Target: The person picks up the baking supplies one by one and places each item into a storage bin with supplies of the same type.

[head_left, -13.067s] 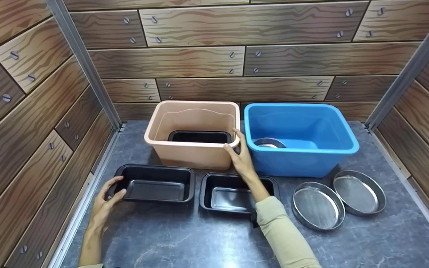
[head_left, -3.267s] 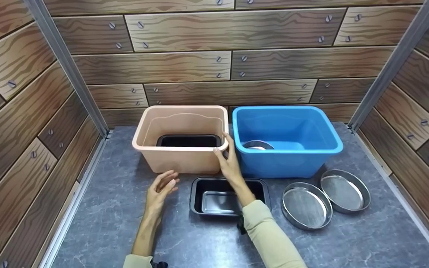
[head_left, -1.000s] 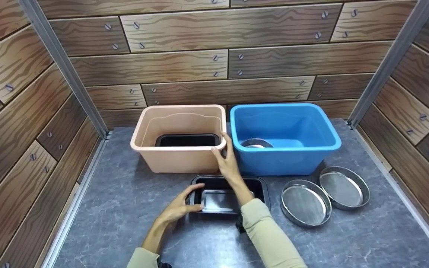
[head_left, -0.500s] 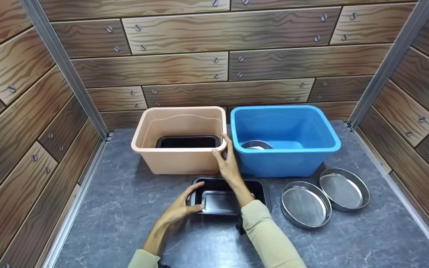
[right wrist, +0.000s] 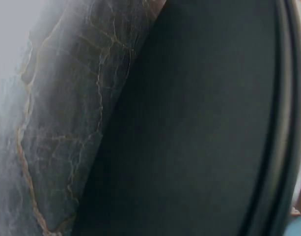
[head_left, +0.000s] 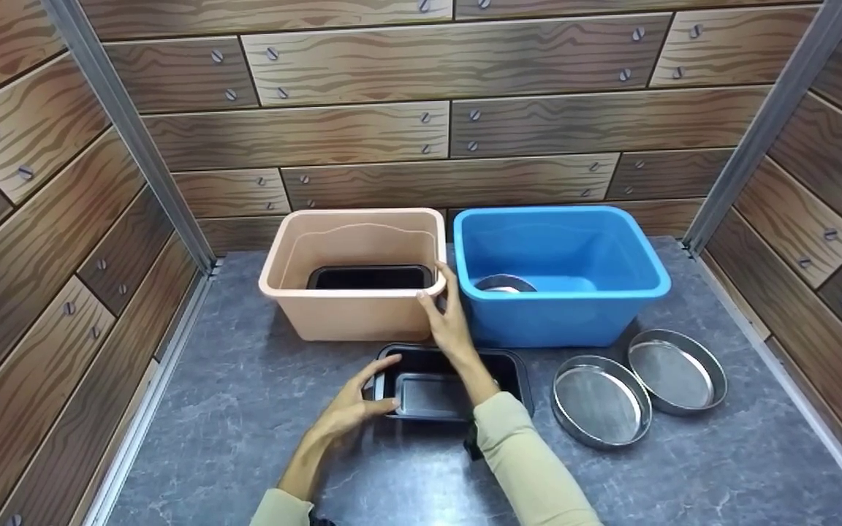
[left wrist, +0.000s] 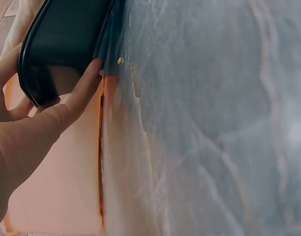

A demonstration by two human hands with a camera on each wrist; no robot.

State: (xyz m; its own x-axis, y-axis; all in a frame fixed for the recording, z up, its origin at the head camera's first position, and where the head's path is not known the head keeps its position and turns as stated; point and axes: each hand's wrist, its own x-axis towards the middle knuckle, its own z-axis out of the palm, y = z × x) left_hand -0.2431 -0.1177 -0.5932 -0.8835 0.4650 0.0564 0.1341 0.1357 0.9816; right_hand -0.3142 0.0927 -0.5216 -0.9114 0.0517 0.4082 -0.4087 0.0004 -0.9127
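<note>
A black rectangular loaf pan [head_left: 432, 394] sits in front of the bins. My left hand [head_left: 348, 405] grips its left end, thumb and fingers on either side; the left wrist view shows the fingers around the pan's dark end [left wrist: 67, 39]. My right hand [head_left: 453, 329] holds the front right corner of the peach bin [head_left: 355, 315], its forearm crossing over the loaf pan. Inside that bin lies black bakeware [head_left: 370, 277], partly hidden by the front wall. The right wrist view is filled by the loaf pan's dark side [right wrist: 189, 123], and the right hand is out of it.
A blue bin [head_left: 567, 321] stands right of the peach one, with a round metal pan [head_left: 505, 282] inside. Two round metal pans [head_left: 600, 402] rest on the grey marbled table [head_left: 216, 438] at the right. Wood-patterned walls [head_left: 362, 131] enclose three sides.
The second loaf pan, at the left under my left hand 13 seconds ago, is gone from the table. My left hand has since moved right onto the remaining pan. The right hand stays on the bin.
</note>
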